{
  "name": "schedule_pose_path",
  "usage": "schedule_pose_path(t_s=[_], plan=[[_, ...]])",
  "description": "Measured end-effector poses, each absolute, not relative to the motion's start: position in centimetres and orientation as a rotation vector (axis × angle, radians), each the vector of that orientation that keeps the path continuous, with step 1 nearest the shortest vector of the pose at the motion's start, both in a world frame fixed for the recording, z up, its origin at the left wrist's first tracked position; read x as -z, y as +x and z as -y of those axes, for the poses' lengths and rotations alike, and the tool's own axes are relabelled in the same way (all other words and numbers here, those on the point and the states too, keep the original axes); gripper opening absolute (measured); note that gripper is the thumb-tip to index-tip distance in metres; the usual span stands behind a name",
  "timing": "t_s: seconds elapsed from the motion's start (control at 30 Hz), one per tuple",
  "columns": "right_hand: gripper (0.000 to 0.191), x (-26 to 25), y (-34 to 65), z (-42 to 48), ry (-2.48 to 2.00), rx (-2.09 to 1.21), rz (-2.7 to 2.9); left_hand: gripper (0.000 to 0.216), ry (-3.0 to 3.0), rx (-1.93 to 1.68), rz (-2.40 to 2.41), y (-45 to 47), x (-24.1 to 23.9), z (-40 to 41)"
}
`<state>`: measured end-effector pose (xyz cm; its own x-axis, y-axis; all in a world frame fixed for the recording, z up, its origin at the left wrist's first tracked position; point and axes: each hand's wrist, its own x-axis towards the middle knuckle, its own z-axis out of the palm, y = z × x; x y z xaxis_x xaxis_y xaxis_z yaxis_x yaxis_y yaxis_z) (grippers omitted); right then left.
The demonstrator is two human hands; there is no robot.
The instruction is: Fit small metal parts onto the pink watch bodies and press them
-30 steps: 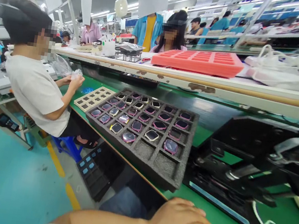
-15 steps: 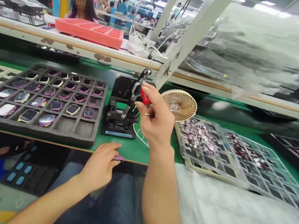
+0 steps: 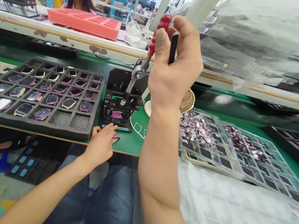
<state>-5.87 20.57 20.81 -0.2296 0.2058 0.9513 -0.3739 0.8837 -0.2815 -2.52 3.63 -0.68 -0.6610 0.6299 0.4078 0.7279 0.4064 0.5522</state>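
Note:
My right hand (image 3: pixel 175 65) is closed around the red-handled lever (image 3: pixel 157 34) of a black toggle press (image 3: pixel 121 100), with the lever raised high. A purple part (image 3: pixel 116 114) sits in the press's nest. My left hand (image 3: pixel 101 144) rests on the green bench edge in front of the press, fingers curled on a small purple piece (image 3: pixel 117 136). To the left lies a dark foam tray (image 3: pixel 63 123) with several small watch-like units in its cells.
A clear plastic tray (image 3: pixel 216 152) with small pink parts lies to the right, beside a small round fan (image 3: pixel 187 101). A red tray (image 3: pixel 84 23) sits on the raised shelf. Plastic sheeting (image 3: pixel 234 218) covers my lap on the right. People work across the line.
My view swung right from the foam tray to the press. My right hand took the red lever and lifted it up. My left hand slid forward toward the press base.

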Motion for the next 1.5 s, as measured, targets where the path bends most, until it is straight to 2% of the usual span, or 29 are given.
schedule_pose_path(t_s=[0.1, 0.2, 0.3, 0.37, 0.5, 0.6, 0.8, 0.97, 1.17, 1.33, 1.4, 1.5], plan=[[0.035, -19.2, -3.7, -19.9, -0.047, -0.544, 1.690, 0.024, -1.220, 1.171, 2.447, -2.9, 1.2, -3.1], [0.028, -12.4, -0.6, -19.4, -0.267, -0.715, 1.918, 0.023, -1.191, 1.315, 2.282, -3.3, 2.4, -2.7], [0.016, -5.6, 0.5, -19.5, -0.232, -0.796, 2.317, 0.022, -1.090, 1.389, 2.186, -3.0, 3.6, -2.5], [0.022, -3.3, -0.3, -19.7, -0.208, -0.713, 2.555, 0.023, -1.028, 1.409, 2.161, -2.6, 4.0, -2.4], [0.033, -2.8, -2.7, -20.0, -0.213, -0.514, 2.810, 0.030, -0.953, 1.439, 2.142, -1.5, 4.2, -1.9], [0.031, -2.9, -3.7, -20.1, -0.225, -0.489, 2.823, 0.038, -0.916, 1.444, 2.132, -0.9, 4.3, -1.4], [0.035, -2.4, -2.4, -19.8, -0.219, -0.536, 2.750, 0.035, -0.883, 1.415, 2.093, 0.6, 3.2, -0.9], [0.034, -2.7, 2.0, -19.5, -0.362, -0.857, 2.403, 0.028, -0.905, 1.206, 2.149, -1.5, 0.8, -3.3], [0.036, -2.7, 6.6, -19.2, -0.605, -1.135, 2.118, 0.045, -0.990, 1.006, 2.270, -7.4, 0.3, -8.0], [0.042, -2.2, 8.0, -18.8, -0.654, -1.408, 2.011, 0.058, -1.051, 0.891, 2.357, -7.5, 1.6, -7.7], [0.045, -2.1, 8.3, -18.7, -0.623, -1.630, 1.882, 0.054, -1.060, 0.865, 2.381, -7.0, 1.9, -7.2], [0.051, -2.4, 8.6, -18.6, -0.491, -2.153, 1.664, 0.046, -1.067, 0.846, 2.405, -6.6, 2.0, -6.8]])
